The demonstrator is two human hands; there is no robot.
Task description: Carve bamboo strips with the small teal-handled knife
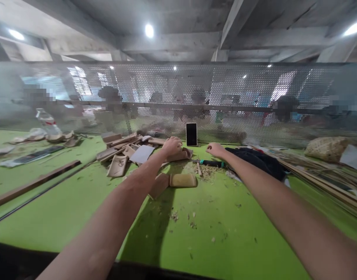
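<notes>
My left hand (171,147) reaches forward, its fingers curled over a brown curved bamboo piece (182,154) beside the pile. To the right, my right hand (216,149) hovers with fingers pinched together; whatever they may hold is hidden or too small to name. Just below it lies a knife-like tool with a black and green handle (212,163), among pale shavings (206,172) and a short stick (199,169). Closer to me, a yellowish bamboo piece (182,180) lies beside a browner one (160,186), partly behind my left forearm.
Left of my hands is a heap of bamboo pieces (118,147) with white paper (141,154). A phone (191,134) stands upright before the perforated metal screen (166,89). Dark cloth (255,159) and long bamboo strips (321,175) lie right; a wooden bar (35,183) lies left.
</notes>
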